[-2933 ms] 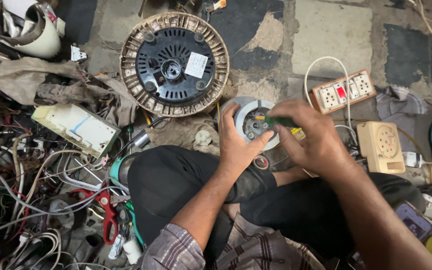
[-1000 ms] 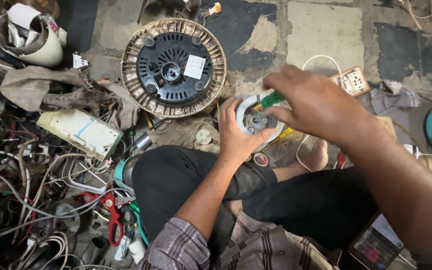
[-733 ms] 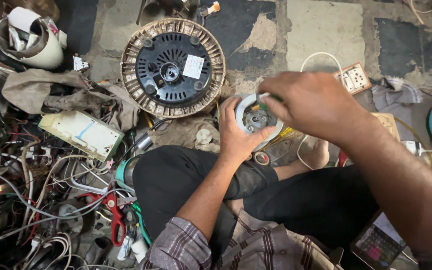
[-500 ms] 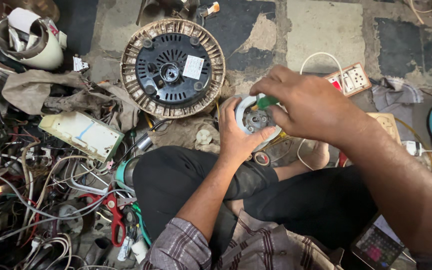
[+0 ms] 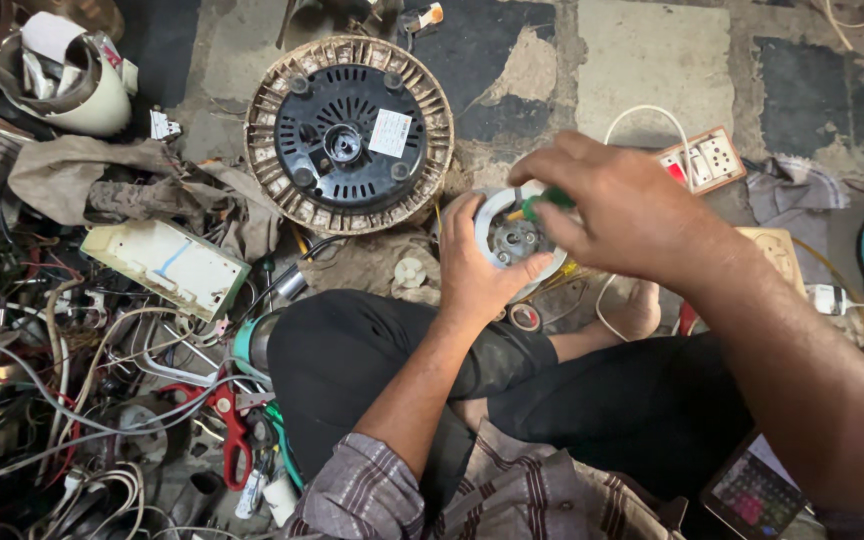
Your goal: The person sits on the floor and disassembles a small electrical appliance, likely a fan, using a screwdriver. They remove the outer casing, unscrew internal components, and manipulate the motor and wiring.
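- Cracked floor (image 5: 652, 60) strewn with wires and parts
- Right hand (image 5: 632, 215) fingers pinch a green-handled screwdriver (image 5: 544, 203); keep it upright, pressing straight down
- Left hand (image 5: 477, 270) fingers wrap the small round white motor part (image 5: 502, 235) over the knee; brace it firmly

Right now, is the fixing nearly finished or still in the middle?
Still in the middle, it seems. Done: the big round base lies upside down, set apart. In hand: the left hand holds a small white motor part, and the right hand works a green screwdriver on it. Left: the two pieces are not yet joined.
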